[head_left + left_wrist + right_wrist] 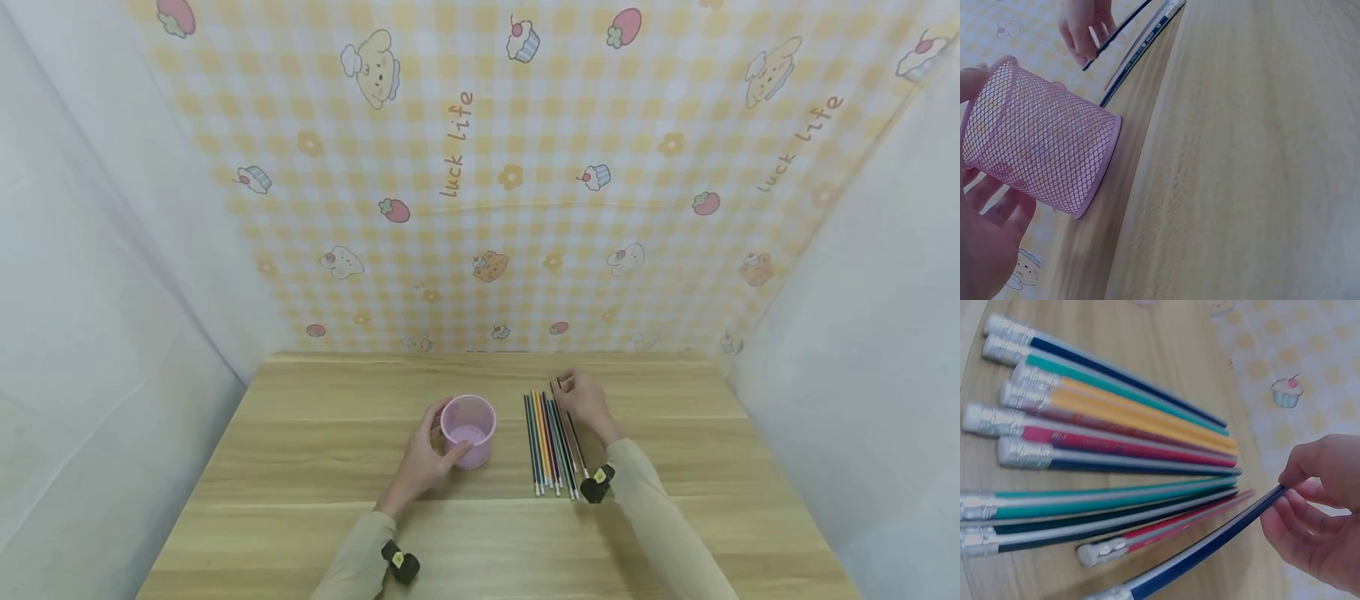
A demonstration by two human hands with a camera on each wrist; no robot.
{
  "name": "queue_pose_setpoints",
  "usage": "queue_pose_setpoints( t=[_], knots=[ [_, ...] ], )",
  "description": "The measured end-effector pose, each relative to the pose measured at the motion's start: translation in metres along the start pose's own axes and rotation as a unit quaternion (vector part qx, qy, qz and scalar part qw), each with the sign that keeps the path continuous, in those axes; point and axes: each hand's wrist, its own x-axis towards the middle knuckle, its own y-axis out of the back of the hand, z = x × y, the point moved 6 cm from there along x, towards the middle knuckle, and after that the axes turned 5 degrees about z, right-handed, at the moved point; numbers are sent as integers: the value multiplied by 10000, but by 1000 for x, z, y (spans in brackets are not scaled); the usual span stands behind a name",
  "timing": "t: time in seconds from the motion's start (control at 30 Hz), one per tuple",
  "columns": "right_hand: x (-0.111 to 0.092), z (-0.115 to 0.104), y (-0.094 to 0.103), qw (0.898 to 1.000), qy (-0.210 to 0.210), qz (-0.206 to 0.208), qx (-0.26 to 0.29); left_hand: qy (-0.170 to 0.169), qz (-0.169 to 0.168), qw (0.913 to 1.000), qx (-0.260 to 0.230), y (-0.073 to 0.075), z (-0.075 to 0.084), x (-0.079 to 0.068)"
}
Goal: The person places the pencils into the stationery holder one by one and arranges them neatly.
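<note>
The right hand (1322, 515) is pinching a blue pencil (1200, 551) beside the other pencils (1129, 449) by one end only, so it could swivel loose, while the left hand (418, 463) is gripping the pink cup (1041, 137) left of them.

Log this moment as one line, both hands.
left hand: holds pink mesh cup | right hand: pinches dark-blue pencil | wooden table: other pencils side by side

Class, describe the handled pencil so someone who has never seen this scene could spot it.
On the wooden table, right of the pink mesh cup, is a row of pencils. At the row's right edge is a dark blue pencil; unlike its neighbours, the right hand pinches it.
</note>
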Motion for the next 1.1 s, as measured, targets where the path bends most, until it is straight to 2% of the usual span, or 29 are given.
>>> queue_pose_setpoints(
  t=[0.3, 0.57, 0.9, 1.1],
  knots=[
    [-6, -21, 9, 9978, 299, 315, 493, -115, -16, 9999, -77, 0, 1, -1],
    [-12, -41, 15, 9947, 651, 498, 614, 24, 36, 10000, -82, 0, -2, -1],
    [-21, -78, 23, 9874, 1087, 712, 906, -90, 85, 9998, -153, -1, -2, -1],
    [-32, -109, 30, 9775, 1401, 865, 1321, -200, 84, 9994, -283, -2, 0, -2]
  ],
)
